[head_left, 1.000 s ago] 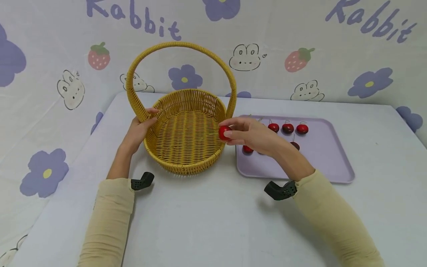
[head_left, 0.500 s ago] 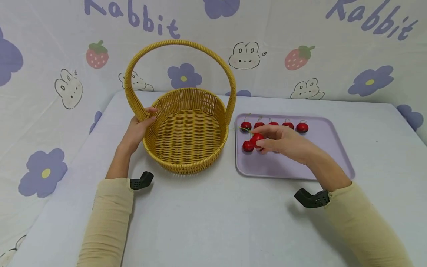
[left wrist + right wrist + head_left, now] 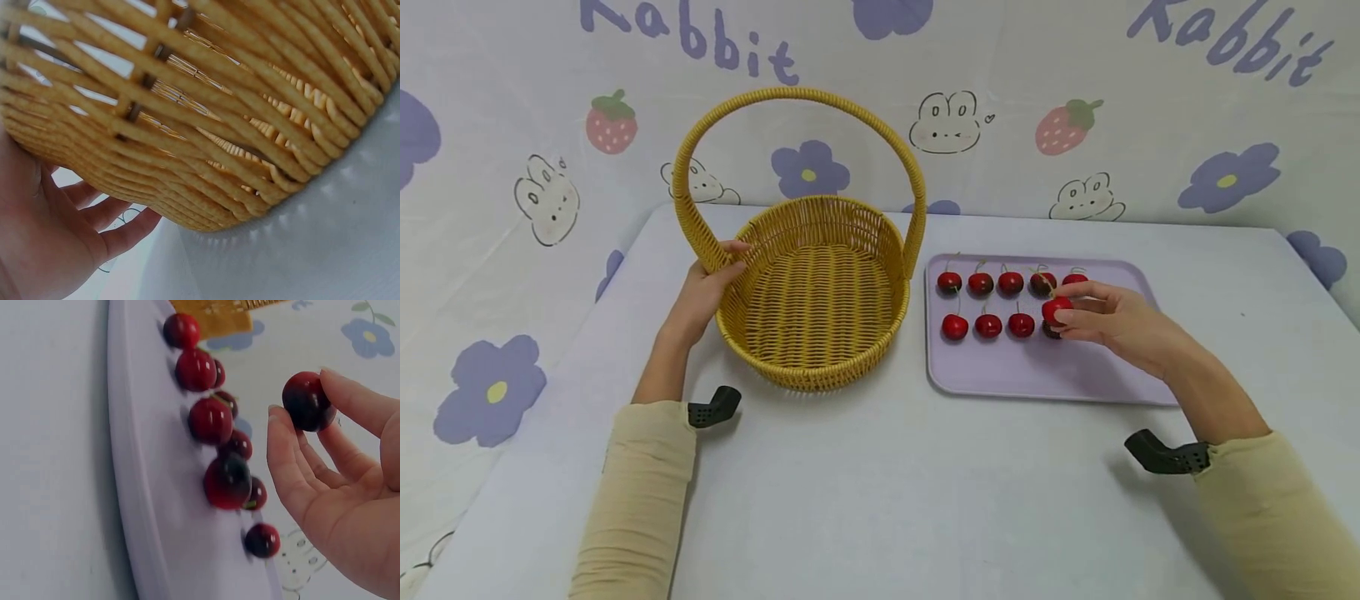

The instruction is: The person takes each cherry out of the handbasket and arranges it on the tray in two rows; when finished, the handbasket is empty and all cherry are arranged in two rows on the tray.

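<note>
My left hand (image 3: 702,296) grips the left side of a yellow woven basket (image 3: 812,375), thumb over the rim near the foot of its tall handle. In the left wrist view the fingers (image 3: 131,234) reach behind the wicker wall. My right hand (image 3: 1123,325) pinches a red cherry (image 3: 1057,311) between thumb and fingertips, over the right part of a lilac tray (image 3: 1000,375). The right wrist view shows this held cherry (image 3: 309,400) raised off the tray, its near side dark. Two rows of cherries (image 3: 988,325) with stems lie on the tray; the held one partly covers a darker cherry.
Basket and tray stand side by side on a white-covered table (image 3: 880,500), the basket's handle arching high over it. Behind them hangs a white cloth (image 3: 1000,50) printed with flowers, rabbits and strawberries. Each wrist carries a black camera mount (image 3: 1165,454).
My right hand has carried the cherry rightward from the basket's right rim to above the tray's right part, uncovering the cherries on the left. The left hand keeps its grip on the basket.
</note>
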A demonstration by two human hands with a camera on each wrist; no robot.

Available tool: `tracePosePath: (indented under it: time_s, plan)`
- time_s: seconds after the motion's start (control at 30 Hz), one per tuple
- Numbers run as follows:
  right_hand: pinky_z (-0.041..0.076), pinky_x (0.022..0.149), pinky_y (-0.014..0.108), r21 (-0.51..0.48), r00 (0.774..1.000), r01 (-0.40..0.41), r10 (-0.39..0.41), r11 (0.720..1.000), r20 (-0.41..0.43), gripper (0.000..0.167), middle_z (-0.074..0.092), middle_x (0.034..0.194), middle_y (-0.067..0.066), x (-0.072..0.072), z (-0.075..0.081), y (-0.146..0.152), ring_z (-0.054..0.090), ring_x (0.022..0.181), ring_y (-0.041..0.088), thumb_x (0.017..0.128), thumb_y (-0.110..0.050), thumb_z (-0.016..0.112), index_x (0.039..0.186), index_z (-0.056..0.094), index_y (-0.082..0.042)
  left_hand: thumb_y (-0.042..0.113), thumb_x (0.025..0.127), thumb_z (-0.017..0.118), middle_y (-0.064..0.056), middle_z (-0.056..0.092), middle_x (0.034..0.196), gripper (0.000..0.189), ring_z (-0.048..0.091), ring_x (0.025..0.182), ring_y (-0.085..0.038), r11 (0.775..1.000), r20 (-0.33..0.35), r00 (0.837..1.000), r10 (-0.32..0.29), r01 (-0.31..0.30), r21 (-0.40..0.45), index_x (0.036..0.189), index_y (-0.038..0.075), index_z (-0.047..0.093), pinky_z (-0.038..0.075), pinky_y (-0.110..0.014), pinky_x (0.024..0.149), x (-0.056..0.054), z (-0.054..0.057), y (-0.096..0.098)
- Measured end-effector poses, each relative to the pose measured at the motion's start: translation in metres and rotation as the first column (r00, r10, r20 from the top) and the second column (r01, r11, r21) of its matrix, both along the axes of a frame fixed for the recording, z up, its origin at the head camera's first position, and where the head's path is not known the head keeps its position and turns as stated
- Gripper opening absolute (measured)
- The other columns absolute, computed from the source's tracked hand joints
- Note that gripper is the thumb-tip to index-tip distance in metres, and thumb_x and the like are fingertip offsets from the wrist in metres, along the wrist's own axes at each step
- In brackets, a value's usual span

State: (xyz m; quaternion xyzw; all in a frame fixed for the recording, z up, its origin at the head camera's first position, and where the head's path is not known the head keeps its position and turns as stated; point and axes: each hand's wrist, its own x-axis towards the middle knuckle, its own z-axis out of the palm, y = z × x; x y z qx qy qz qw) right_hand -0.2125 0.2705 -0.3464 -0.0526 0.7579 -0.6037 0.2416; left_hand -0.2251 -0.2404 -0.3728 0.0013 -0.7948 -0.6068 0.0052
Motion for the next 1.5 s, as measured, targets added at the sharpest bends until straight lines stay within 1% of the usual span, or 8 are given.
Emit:
tracePosePath:
  time_s: [0.13, 0.23, 0.43, 0.63, 0.73, 1.07, 1.2, 1.5]
  plan:
    - [0.049, 0.083, 0.022, 0.04, 0.999, 0.037, -0.038, 0.998, 0.018, 0.038, 0.064, 0.103, -0.004, 0.0, -0.004, 0.018, 0.064, 0.096, 0.013, 0.094, -0.017, 0.061, 0.126, 0.044, -0.004, 0.015, 0.101, 0.044, -0.017, 0.038, 0.143, 0.037, 0.03, 0.135, -0.027, 1.0, 0.003, 1.0, -0.001, 0.001, 0.001, 0.135, 0.0, 0.042, 0.022, -0.046, 0.109, 0.0, 0.0, 0.0]
    - [0.049, 0.083, 0.023, 0.077, 0.997, 0.069, -0.072, 0.995, 0.038, 0.048, 0.066, 0.099, -0.006, 0.001, -0.007, 0.028, 0.065, 0.095, 0.011, 0.093, -0.02, 0.063, 0.129, 0.039, 0.0, 0.015, 0.101, 0.044, -0.017, 0.038, 0.143, 0.037, 0.03, 0.135, -0.027, 1.0, 0.003, 1.0, 0.0, 0.0, 0.001, 0.135, 0.0, 0.043, 0.021, -0.046, 0.109, 0.0, 0.0, 0.0]
    - [0.048, 0.083, 0.019, 0.198, 0.996, 0.07, -0.078, 0.978, 0.033, 0.061, 0.059, 0.105, -0.003, 0.002, -0.013, 0.038, 0.063, 0.094, 0.007, 0.093, -0.027, 0.063, 0.135, 0.034, 0.007, 0.016, 0.101, 0.044, -0.016, 0.038, 0.143, 0.037, 0.028, 0.136, -0.026, 1.0, 0.005, 1.0, 0.002, -0.002, 0.0, 0.134, 0.0, 0.043, 0.02, -0.046, 0.109, 0.0, 0.0, 0.0]
    - [0.047, 0.08, 0.016, 0.349, 0.998, 0.056, -0.067, 0.935, 0.018, 0.066, 0.058, 0.111, 0.001, 0.0, -0.019, 0.039, 0.062, 0.09, 0.007, 0.091, -0.038, 0.064, 0.136, 0.04, 0.005, 0.016, 0.101, 0.044, -0.016, 0.038, 0.144, 0.036, 0.028, 0.136, -0.027, 1.0, 0.008, 1.0, 0.008, -0.008, -0.002, 0.134, 0.001, 0.043, 0.02, -0.046, 0.109, 0.0, -0.001, 0.0]
    - [0.047, 0.079, 0.016, 0.386, 0.997, 0.06, -0.07, 0.921, 0.013, 0.068, 0.057, 0.116, 0.004, -0.002, -0.022, 0.039, 0.061, 0.09, 0.007, 0.09, -0.041, 0.064, 0.137, 0.042, 0.003, 0.016, 0.101, 0.044, -0.016, 0.038, 0.144, 0.037, 0.029, 0.136, -0.027, 1.0, 0.009, 1.0, 0.01, -0.01, -0.003, 0.134, 0.001, 0.043, 0.02, -0.047, 0.109, 0.0, -0.001, 0.0]
    - [0.048, 0.075, 0.021, 0.459, 0.998, 0.067, -0.066, 0.886, -0.02, 0.064, 0.059, 0.112, 0.005, -0.004, -0.025, 0.038, 0.055, 0.091, 0.014, 0.091, -0.043, 0.062, 0.135, 0.046, 0.001, 0.017, 0.101, 0.044, -0.016, 0.037, 0.145, 0.037, 0.03, 0.135, -0.028, 1.0, 0.004, 1.0, 0.007, -0.007, -0.01, 0.135, 0.001, 0.043, 0.021, -0.047, 0.109, 0.0, -0.001, 0.001]
    - [0.047, 0.075, 0.021, 0.465, 0.998, 0.063, -0.06, 0.883, -0.022, 0.063, 0.058, 0.113, 0.007, -0.005, -0.026, 0.039, 0.054, 0.092, 0.016, 0.092, -0.043, 0.061, 0.135, 0.045, 0.0, 0.017, 0.101, 0.044, -0.016, 0.037, 0.144, 0.038, 0.031, 0.134, -0.028, 1.0, 0.002, 1.0, 0.009, -0.009, -0.01, 0.135, 0.001, 0.042, 0.021, -0.047, 0.108, 0.0, -0.001, 0.001]
    - [0.047, 0.075, 0.022, 0.475, 0.998, 0.068, -0.065, 0.877, -0.023, 0.063, 0.058, 0.111, 0.006, -0.008, -0.028, 0.04, 0.053, 0.093, 0.018, 0.091, -0.044, 0.06, 0.134, 0.047, 0.0, 0.017, 0.101, 0.044, -0.017, 0.037, 0.144, 0.038, 0.029, 0.135, -0.028, 1.0, 0.004, 1.0, 0.009, -0.009, -0.011, 0.136, 0.0, 0.042, 0.021, -0.047, 0.109, 0.0, -0.001, 0.001]
